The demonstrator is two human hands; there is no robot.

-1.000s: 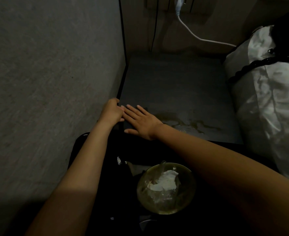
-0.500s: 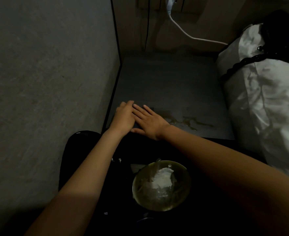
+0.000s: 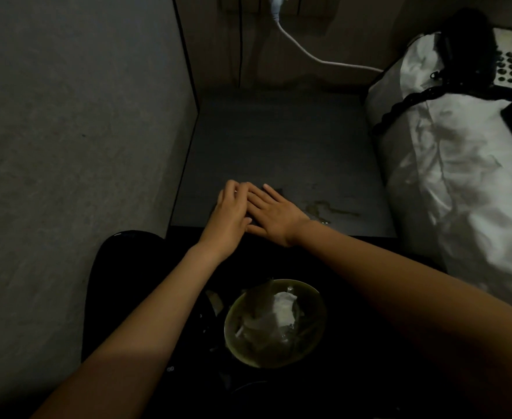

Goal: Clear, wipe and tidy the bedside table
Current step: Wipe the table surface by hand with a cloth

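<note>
The dark bedside table (image 3: 278,140) fills the middle of the view. A wet, yellowish spill (image 3: 330,210) lies near its front edge. My right hand (image 3: 274,214) lies flat on the tabletop just left of the spill, fingers straight and pointing up-left. My left hand (image 3: 229,214) rests beside it with slightly bent fingers, touching the right hand's fingers. A darker patch shows just beyond the fingertips; whether it is a cloth is too dim to tell.
A round bowl (image 3: 315,343) with crumpled white tissue sits low in front of the table, among dark shapes. A white bag with a black chain strap (image 3: 460,164) lies along the right. A wall (image 3: 67,146) stands left. A white cable (image 3: 309,55) hangs behind.
Both hands have slid together to the right along the table's front edge, closer to the spill. My left hand now lies against the right hand's fingers.
</note>
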